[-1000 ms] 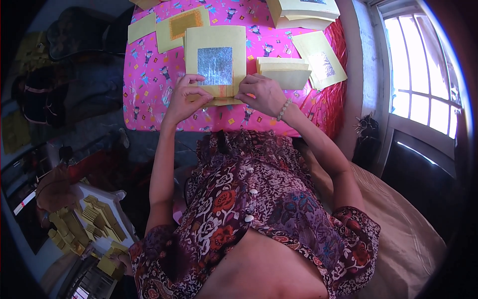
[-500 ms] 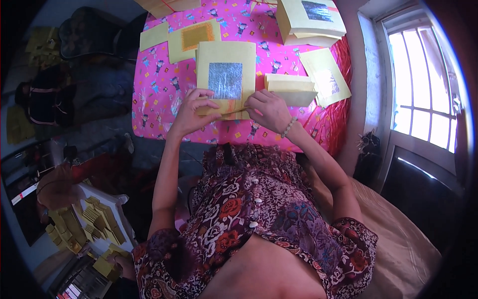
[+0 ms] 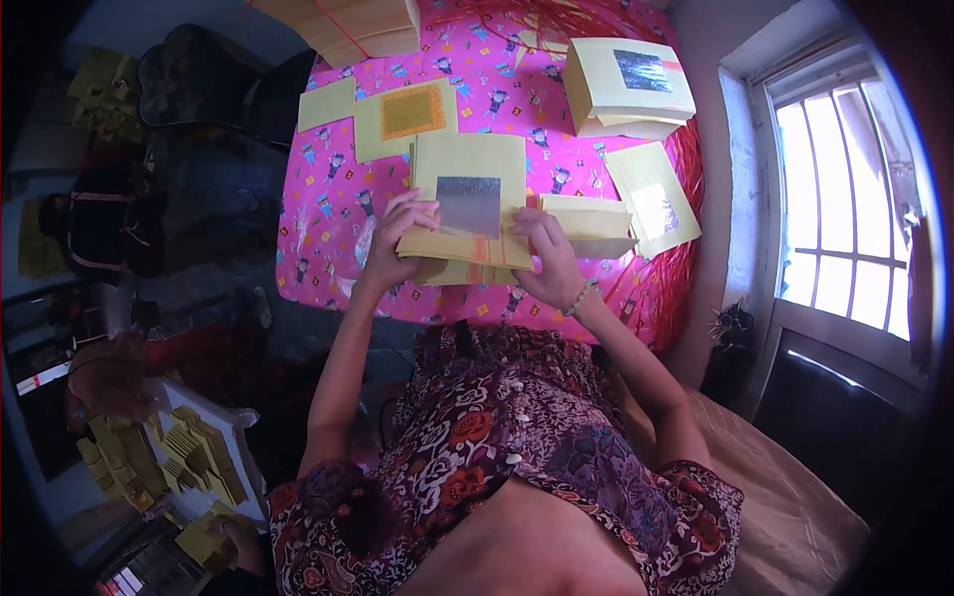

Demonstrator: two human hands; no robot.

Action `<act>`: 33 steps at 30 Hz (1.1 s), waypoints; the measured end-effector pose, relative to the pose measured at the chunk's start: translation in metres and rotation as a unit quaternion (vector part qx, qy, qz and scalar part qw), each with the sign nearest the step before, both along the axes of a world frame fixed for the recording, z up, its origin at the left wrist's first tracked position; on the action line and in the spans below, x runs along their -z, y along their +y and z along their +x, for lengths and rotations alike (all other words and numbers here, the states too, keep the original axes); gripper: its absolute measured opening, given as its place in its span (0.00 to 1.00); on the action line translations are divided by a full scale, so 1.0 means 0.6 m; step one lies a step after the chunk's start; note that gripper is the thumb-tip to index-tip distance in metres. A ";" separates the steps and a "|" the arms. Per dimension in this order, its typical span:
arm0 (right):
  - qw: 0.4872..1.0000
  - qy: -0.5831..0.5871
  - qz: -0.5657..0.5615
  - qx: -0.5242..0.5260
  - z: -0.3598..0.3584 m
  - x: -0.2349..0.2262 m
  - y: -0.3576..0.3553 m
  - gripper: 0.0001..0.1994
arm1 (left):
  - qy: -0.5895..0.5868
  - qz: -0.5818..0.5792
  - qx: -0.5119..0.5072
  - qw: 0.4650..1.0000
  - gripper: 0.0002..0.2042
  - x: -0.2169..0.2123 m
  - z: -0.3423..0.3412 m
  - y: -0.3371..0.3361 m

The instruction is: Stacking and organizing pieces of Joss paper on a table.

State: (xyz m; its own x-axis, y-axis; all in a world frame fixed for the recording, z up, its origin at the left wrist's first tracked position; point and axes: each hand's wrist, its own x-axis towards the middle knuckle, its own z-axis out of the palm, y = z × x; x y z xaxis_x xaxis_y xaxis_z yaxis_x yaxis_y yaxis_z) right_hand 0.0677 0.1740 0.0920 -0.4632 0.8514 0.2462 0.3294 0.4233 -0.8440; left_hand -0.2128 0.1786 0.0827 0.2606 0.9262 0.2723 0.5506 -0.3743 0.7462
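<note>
A yellow joss paper sheet with a silver foil square (image 3: 468, 207) lies uppermost on a small pile of like sheets on the pink table cover. Its near end is raised and bowed up off the paper below. My left hand (image 3: 399, 238) pinches the left edge of this sheet, with the fingers on top and the thumb mostly hidden. At the right edge, my right hand (image 3: 547, 256) grips it with the fingers bent over the top. Just right of that hand lies a small stack of folded yellow paper (image 3: 584, 224).
A thick pile of foil-marked paper (image 3: 626, 89) stands at the far right, above a loose sheet (image 3: 651, 204). An orange-patterned sheet (image 3: 412, 109) lies far left. Red string (image 3: 686, 189) hangs along the right table edge. Another person's hand (image 3: 238, 541) holds yellow paper at lower left.
The near end of the sheet has come up and now spans both hands. My right hand has moved outward to the right edge. The whole view has shifted, with the table lower.
</note>
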 end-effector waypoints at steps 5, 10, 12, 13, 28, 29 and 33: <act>0.994 -0.024 0.089 0.059 -0.021 0.015 0.022 0.18 | -0.085 0.020 -0.030 0.996 0.07 -0.006 0.016 0.008; 0.979 0.125 0.124 0.100 -0.054 -0.051 0.110 0.14 | -0.201 0.091 -0.082 0.972 0.07 -0.056 0.027 0.074; 0.970 0.176 0.124 0.110 -0.069 -0.075 0.149 0.11 | -0.239 0.142 -0.088 0.957 0.08 -0.083 0.033 0.110; 0.959 0.222 0.121 0.127 -0.080 -0.101 0.156 0.07 | -0.285 0.142 -0.097 0.943 0.10 -0.092 0.038 0.121; 0.954 0.263 -0.068 0.125 -0.078 -0.055 0.110 0.10 | -0.414 0.048 -0.129 0.900 0.19 -0.051 0.078 0.076; 0.952 0.271 -0.071 0.123 -0.081 -0.057 0.108 0.11 | -0.414 0.049 -0.129 0.900 0.19 -0.051 0.078 0.074; 0.950 0.272 -0.062 0.138 -0.090 -0.042 0.107 0.12 | -0.402 0.022 -0.131 0.906 0.16 -0.047 0.079 0.078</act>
State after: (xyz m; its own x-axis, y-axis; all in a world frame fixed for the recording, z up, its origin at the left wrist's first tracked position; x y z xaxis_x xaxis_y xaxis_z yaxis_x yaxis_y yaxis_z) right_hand 0.0139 0.2381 0.1174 -0.0508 0.9602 0.2747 -0.0859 0.2698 -0.9591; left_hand -0.1656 0.2252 0.1110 -0.2656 0.9114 0.3143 -0.0902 -0.3480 0.9331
